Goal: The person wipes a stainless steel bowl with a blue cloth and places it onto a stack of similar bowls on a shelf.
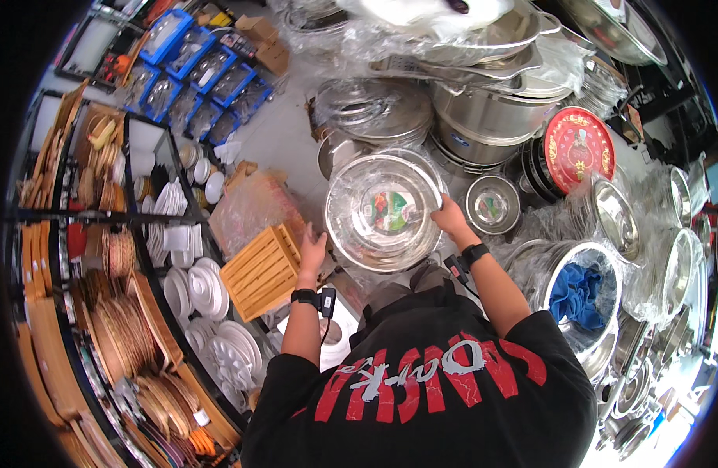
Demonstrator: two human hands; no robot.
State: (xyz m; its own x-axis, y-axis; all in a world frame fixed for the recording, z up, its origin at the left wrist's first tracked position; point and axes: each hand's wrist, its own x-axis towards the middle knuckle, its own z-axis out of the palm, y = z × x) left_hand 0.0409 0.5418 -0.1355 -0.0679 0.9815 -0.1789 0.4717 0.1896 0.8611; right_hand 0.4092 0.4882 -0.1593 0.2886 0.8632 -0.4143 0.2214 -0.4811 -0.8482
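A wide stainless steel basin (362, 248) with a coloured round label in its bottom lies in front of me on other plastic-wrapped metal ware. My right hand (451, 215) grips its right rim, thumb on the inner side. Close to the left rim, my left hand (313, 253) has thumb and fingers apart; whether it touches the basin is unclear. A slatted wooden tray stack (262, 272) stands just left of that hand. Right of the basin sits a small steel bowl (492, 205) with a similar label.
Tall steel pots (482, 117) and a lidded pan (373, 108) stand beyond the basin. A red patterned tray (580, 149) leans at right, near a container with blue cloth (578, 295). Shelves with white plates (210, 289) and woven baskets (119, 336) line the left; blue bins (195, 64) lie farther off.
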